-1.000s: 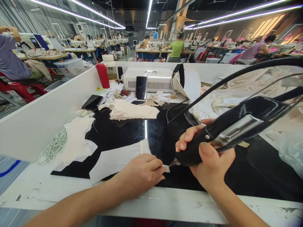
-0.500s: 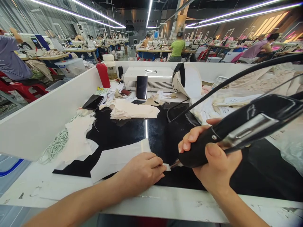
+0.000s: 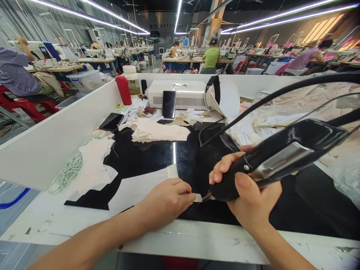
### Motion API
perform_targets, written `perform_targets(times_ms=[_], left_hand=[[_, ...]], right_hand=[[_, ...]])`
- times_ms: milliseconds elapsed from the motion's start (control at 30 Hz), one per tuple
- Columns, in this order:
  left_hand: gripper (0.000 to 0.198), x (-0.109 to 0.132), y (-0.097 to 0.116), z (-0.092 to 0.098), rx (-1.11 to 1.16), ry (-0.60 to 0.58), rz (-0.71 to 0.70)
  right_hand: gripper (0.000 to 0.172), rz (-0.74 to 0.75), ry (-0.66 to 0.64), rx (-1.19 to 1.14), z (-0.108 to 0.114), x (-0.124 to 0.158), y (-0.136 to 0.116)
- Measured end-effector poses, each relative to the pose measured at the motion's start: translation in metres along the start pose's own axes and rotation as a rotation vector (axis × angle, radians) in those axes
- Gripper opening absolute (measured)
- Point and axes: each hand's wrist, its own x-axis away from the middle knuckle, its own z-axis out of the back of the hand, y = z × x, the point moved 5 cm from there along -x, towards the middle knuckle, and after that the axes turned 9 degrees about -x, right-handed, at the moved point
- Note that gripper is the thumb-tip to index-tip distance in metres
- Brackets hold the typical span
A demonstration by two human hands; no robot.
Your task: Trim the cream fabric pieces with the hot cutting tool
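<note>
My right hand point(image 3: 250, 191) is closed around a black handheld tool point(image 3: 281, 157) with a silver panel and a cable. The tool's narrow metal tip points left and meets the end of a small white strip point(image 3: 198, 198). My left hand point(image 3: 168, 197) pinches that strip between thumb and fingers, low over the black mat point(image 3: 197, 161). Left of and behind my left hand lies a white fabric piece point(image 3: 140, 185) with a cream band at its right end.
A stack of cream fabric point(image 3: 160, 131), a phone point(image 3: 168, 104) and a white metal box point(image 3: 180, 92) stand farther back. At left are pale fabric point(image 3: 94, 161) and green cord point(image 3: 67, 172). Bagged fabric point(image 3: 303, 101) lies at right. People sit at distant tables.
The black tool and my right hand have shifted slightly left. The tool's rear is a little lower, and the tip is still by the white strip.
</note>
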Motion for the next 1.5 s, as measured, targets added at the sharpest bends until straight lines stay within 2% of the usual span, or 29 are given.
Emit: perform_targets(times_ms=[300,667,900,1067,1333,1500], left_hand=[[0.024,0.0,-0.015,0.009,-0.004,-0.035,0.071],[0.024,0.0,-0.019,0.005,-0.005,-0.154,0.1],[0.02,0.0,-0.018,0.004,0.007,-0.147,0.098],[0.023,0.001,-0.019,0.004,0.041,-0.141,0.103],[0.025,-0.002,-0.018,0.006,0.055,-0.156,0.125],[0.025,-0.001,-0.018,0.007,0.067,-0.157,0.13]], right_hand=[[0.042,0.024,-0.027,-0.014,0.005,0.001,0.0],[0.044,0.015,-0.018,-0.023,0.01,0.0,-0.001],[0.045,0.039,0.051,-0.063,-0.004,-0.011,-0.001],[0.046,0.041,0.061,-0.06,-0.016,-0.014,0.013],[0.056,0.013,0.081,0.0,-0.018,-0.011,0.026],[0.051,0.016,0.053,0.014,-0.02,-0.008,0.025]])
